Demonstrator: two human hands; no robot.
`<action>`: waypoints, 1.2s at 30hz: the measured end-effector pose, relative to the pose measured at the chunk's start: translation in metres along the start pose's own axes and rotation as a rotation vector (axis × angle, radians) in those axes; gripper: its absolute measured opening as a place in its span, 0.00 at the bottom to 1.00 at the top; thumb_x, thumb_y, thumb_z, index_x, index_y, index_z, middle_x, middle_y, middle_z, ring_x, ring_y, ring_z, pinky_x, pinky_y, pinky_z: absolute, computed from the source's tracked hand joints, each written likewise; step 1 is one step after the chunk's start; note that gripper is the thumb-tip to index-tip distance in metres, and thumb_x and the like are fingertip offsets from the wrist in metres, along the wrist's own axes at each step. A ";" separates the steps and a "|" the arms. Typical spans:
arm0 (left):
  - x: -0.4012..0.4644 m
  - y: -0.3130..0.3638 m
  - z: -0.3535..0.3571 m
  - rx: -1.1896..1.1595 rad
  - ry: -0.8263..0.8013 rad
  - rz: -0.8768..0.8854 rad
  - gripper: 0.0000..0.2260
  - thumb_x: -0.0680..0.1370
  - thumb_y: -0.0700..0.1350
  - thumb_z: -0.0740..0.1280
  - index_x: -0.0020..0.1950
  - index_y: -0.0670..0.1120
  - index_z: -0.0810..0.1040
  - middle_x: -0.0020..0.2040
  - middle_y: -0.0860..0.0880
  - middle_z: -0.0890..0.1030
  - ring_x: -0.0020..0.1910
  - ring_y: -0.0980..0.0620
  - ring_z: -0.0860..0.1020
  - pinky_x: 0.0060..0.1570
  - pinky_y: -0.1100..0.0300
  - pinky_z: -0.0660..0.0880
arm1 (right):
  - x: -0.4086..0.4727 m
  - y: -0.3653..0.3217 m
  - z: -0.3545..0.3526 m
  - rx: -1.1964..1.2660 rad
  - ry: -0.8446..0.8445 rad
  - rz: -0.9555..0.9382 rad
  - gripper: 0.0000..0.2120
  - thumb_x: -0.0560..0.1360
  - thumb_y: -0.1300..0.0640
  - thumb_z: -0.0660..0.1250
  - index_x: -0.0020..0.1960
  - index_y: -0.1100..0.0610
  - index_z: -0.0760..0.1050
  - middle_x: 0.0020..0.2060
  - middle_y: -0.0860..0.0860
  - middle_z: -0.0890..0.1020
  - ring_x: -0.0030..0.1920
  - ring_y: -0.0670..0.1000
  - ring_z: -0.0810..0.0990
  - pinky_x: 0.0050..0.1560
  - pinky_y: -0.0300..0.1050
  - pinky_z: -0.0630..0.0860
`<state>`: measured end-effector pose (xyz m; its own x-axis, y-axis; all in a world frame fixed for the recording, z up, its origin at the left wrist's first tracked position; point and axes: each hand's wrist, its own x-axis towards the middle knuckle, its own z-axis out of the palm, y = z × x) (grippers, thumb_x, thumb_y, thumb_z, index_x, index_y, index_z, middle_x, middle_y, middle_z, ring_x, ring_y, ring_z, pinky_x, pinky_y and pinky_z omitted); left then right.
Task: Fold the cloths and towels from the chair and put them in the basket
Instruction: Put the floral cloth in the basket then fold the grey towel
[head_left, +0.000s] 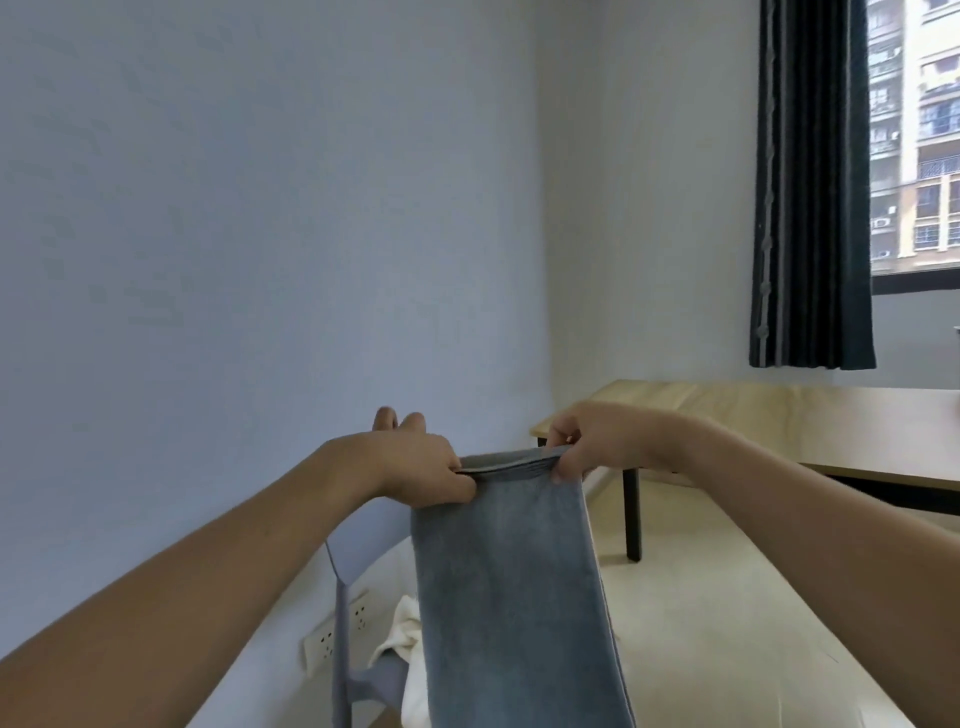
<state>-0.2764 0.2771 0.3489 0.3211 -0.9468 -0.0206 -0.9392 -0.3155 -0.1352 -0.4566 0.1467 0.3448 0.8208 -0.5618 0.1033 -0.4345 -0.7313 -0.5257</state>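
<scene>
Blue wall (260, 208), towel (509, 571) hiding chair (345, 660)

— Is it bright in here?
— Soft daylight comes in from the window (917, 135) on the right. The wall (260, 208) looks bluish and a bit dim.
— Is it sharp?
— A little fuzzy. The edges bend.

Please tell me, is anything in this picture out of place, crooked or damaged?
Nothing stands out. The left hand and right hand pinch the top corners of the blue towel, which hangs straight. A white cloth lies crumpled on the chair, awaiting folding.
</scene>
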 end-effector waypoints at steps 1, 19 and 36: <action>0.003 -0.001 0.005 0.022 0.093 0.028 0.12 0.77 0.57 0.53 0.46 0.54 0.73 0.47 0.49 0.67 0.54 0.46 0.58 0.57 0.49 0.57 | 0.001 0.000 -0.005 0.078 -0.041 0.015 0.07 0.70 0.65 0.70 0.39 0.56 0.74 0.36 0.49 0.78 0.37 0.47 0.76 0.36 0.34 0.72; 0.141 -0.037 0.039 0.127 0.707 -0.060 0.03 0.70 0.35 0.61 0.38 0.43 0.70 0.53 0.45 0.66 0.52 0.44 0.65 0.33 0.56 0.66 | 0.113 0.039 0.028 -0.241 0.549 -0.155 0.07 0.71 0.65 0.60 0.45 0.54 0.69 0.45 0.51 0.75 0.43 0.53 0.75 0.43 0.48 0.74; 0.151 0.007 0.266 -0.271 -0.730 0.229 0.21 0.77 0.60 0.61 0.64 0.49 0.75 0.60 0.50 0.78 0.58 0.48 0.77 0.61 0.52 0.73 | 0.112 0.178 0.207 -0.129 -0.692 0.470 0.12 0.75 0.63 0.66 0.59 0.60 0.73 0.57 0.59 0.80 0.54 0.56 0.82 0.52 0.46 0.79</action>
<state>-0.2022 0.1482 0.0815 0.0277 -0.7397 -0.6724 -0.9579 -0.2120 0.1937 -0.3649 0.0339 0.0878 0.5682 -0.4854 -0.6645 -0.7916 -0.5430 -0.2802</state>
